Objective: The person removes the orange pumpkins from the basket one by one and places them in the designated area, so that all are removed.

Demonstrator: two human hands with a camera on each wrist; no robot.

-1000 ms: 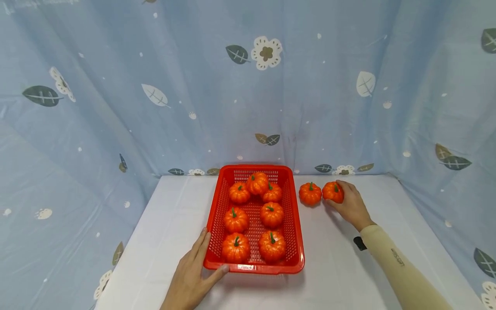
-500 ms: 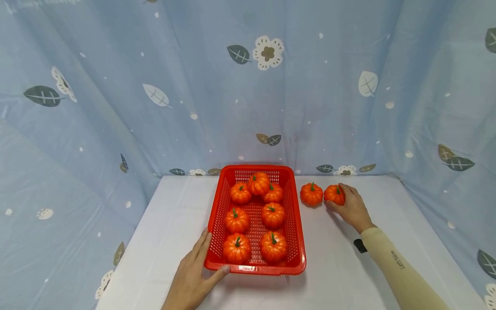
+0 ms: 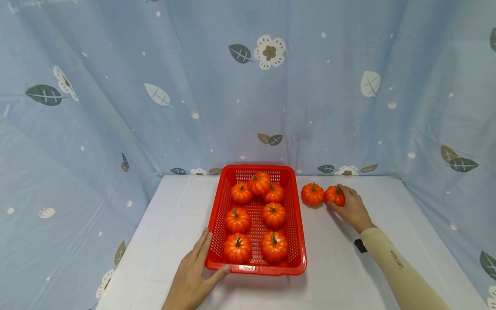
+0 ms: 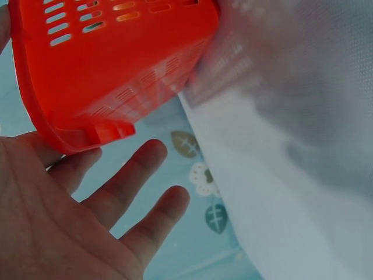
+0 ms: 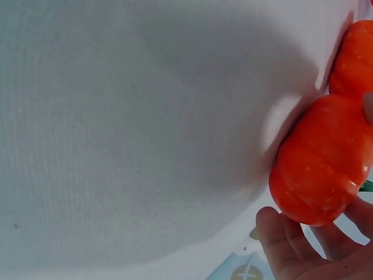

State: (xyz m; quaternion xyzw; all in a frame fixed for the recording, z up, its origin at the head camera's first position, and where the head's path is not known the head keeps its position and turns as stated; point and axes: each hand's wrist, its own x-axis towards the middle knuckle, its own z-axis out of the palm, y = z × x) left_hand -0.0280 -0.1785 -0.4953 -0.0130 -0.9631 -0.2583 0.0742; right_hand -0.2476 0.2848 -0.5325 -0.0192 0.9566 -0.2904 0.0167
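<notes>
In the head view, a red perforated plastic basket (image 3: 279,271) holds several small orange toy pumpkins (image 3: 238,220) with green stems. My left hand (image 3: 191,269) rests at its near left corner, thumb on the front rim and fingers along the left side; the left wrist view shows these fingers spread and nearly straight beneath the basket's rim (image 4: 26,87). Right of the basket, my right hand (image 3: 353,210) holds a toy pumpkin (image 3: 334,196) between thumb and fingers. That pumpkin (image 5: 323,160) is low at the tabletop, beside another pumpkin (image 3: 312,194).
A white cloth (image 3: 329,258) covers the table. Behind and at both sides hangs a blue curtain (image 3: 217,107) with leaves and flowers. A small black object (image 3: 360,246) shows beside the right sleeve (image 3: 395,262).
My right hand and its pumpkin have come down slightly toward me, beside the other pumpkin. The left hand and the basket keep their places, and the whole view shifts a little.
</notes>
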